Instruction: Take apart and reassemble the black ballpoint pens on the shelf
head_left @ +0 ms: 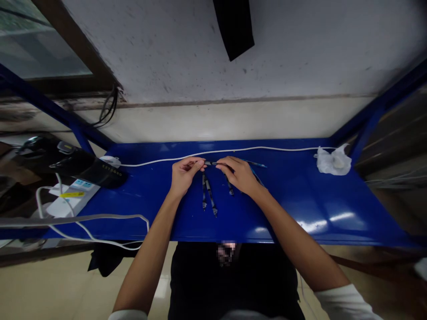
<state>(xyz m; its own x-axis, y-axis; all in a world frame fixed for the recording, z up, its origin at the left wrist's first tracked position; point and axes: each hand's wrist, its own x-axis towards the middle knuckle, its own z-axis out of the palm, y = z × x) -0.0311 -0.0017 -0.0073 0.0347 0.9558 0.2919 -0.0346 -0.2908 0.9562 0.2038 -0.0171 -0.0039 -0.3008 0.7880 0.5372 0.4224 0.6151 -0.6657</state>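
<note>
My left hand (185, 175) and my right hand (240, 175) meet above the blue metal tabletop (300, 209). Between their fingertips they pinch a thin dark piece (211, 163), and the fingers hide most of it. Just below the hands, two slim dark patterned rods (210, 195) lie side by side, close to my left hand. A shorter dark rod (230, 189) lies under my right hand's fingers. A thin blue stick (256, 165) extends beyond my right hand.
A white cable (233, 149) runs along the tabletop's back. A black case (100, 171) and white power strip (73, 200) sit at left, with cables hanging over the front edge. Crumpled white plastic (333, 161) lies at right. A wall stands behind.
</note>
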